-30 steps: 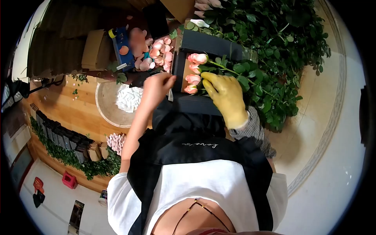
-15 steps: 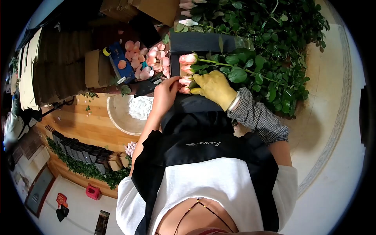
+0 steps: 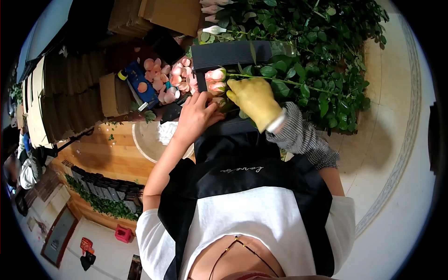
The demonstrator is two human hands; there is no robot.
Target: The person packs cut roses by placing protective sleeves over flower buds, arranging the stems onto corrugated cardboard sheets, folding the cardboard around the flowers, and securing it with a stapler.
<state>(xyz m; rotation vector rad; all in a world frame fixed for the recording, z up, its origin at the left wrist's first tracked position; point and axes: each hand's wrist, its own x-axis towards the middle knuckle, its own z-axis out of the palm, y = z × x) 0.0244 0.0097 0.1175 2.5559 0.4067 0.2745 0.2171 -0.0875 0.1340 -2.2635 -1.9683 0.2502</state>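
Note:
Pink roses (image 3: 215, 74) lie with their heads in a dark ribbed box (image 3: 231, 53), stems and leaves pointing right. My bare left hand (image 3: 198, 114) bends its fingers over a lower rose head (image 3: 216, 101), partly covering it. In a yellow glove, my right hand (image 3: 252, 100) lies over the stems just right of the heads. Its fingertips curl together beside the blooms; what they pinch is hidden.
Loose petals (image 3: 163, 77) and a blue box (image 3: 140, 81) lie left of the dark box. Leafy stems (image 3: 326, 60) fill the upper right. A round tub (image 3: 144, 142) with white pieces, cardboard stacks (image 3: 65, 98) and a pink stool (image 3: 123, 234) are at left.
My left hand has moved right, from the box's edge onto the lower rose heads. My gloved hand has shifted slightly left with the view, its fingers closing beside the roses.

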